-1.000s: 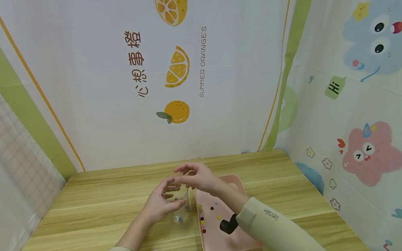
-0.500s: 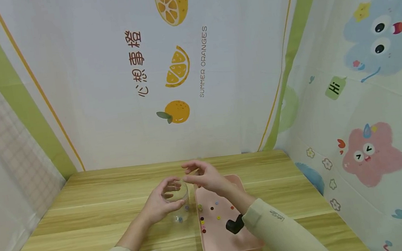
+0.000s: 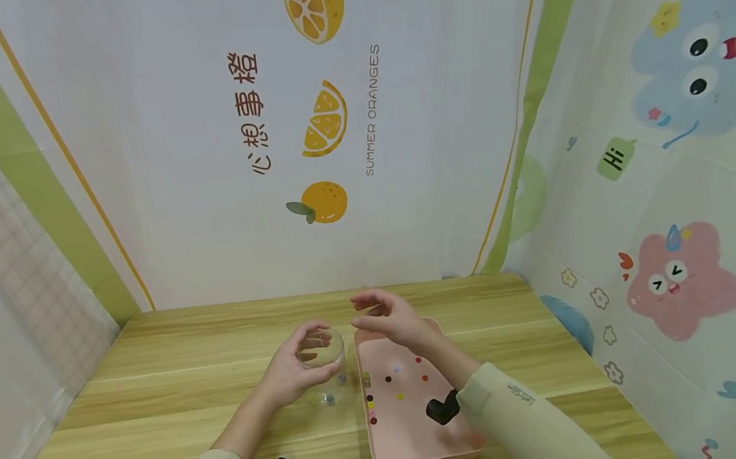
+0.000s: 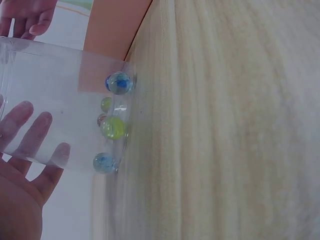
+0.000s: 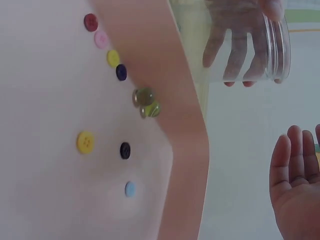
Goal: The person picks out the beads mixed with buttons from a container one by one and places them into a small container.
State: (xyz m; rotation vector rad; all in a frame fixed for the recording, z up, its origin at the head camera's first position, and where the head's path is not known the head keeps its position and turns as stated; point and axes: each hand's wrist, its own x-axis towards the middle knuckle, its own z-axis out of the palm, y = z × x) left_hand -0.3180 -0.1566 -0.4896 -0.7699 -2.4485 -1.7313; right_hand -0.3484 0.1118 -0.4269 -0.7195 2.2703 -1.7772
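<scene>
My left hand (image 3: 289,372) holds a clear jar (image 3: 332,353) upright on the table, thumb and fingers curled round its wall near the open mouth. Several glass marbles (image 4: 113,128) lie on the jar's bottom in the left wrist view. Over the far left end of a pink tray (image 3: 423,433) hovers my right hand (image 3: 396,322), fingers loosely bent and apart from the jar, with nothing seen in it. Two marbles (image 5: 150,108) rest against the tray's left wall. Several buttons (image 5: 85,142) lie scattered in the tray; my right forearm hides part of it.
The wooden table (image 3: 177,399) runs back to a white curtain (image 3: 210,261) printed with oranges. On the right, a cartoon-printed curtain (image 3: 659,184) borders the table. The tray's raised wall stands just right of the jar.
My right hand has moved right, from beside the jar's mouth to over the tray. Red buttons in the tray have come into sight. The left hand and jar have stayed in place.
</scene>
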